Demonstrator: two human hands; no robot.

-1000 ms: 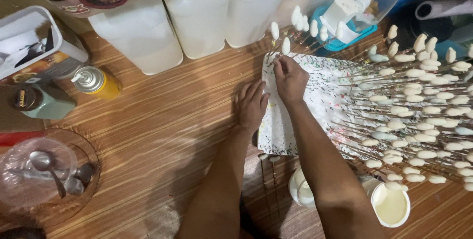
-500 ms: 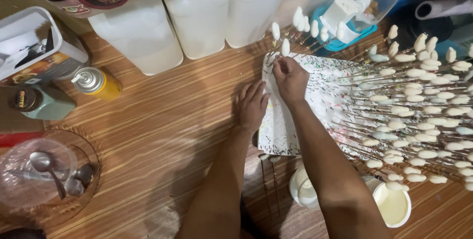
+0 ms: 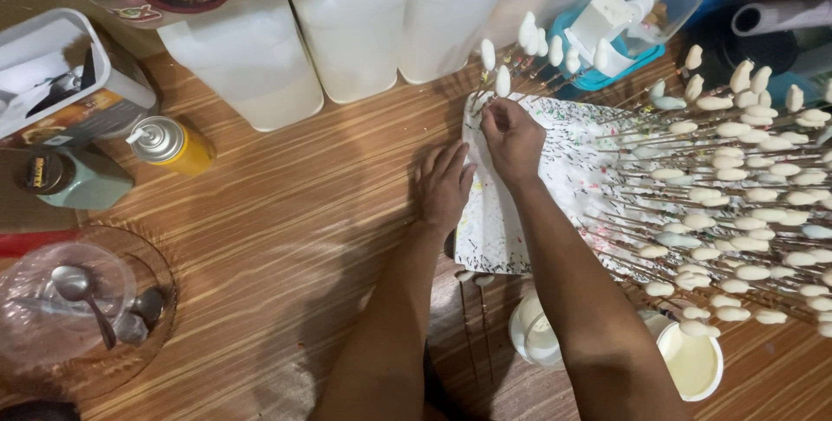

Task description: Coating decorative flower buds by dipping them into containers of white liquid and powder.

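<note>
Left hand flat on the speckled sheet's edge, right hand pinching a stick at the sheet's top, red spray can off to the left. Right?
Not quite: the spray can is yellow, not red, as the head view shows. The rest holds: left hand lies flat on the sheet edge, right hand pinches a stick at its top.

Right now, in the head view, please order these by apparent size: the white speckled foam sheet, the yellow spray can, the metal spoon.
1. White speckled foam sheet, clearly the largest.
2. Yellow spray can and metal spoon: they look about alike in length. The spoon lies nearer the camera, so I will not rank them.
</note>
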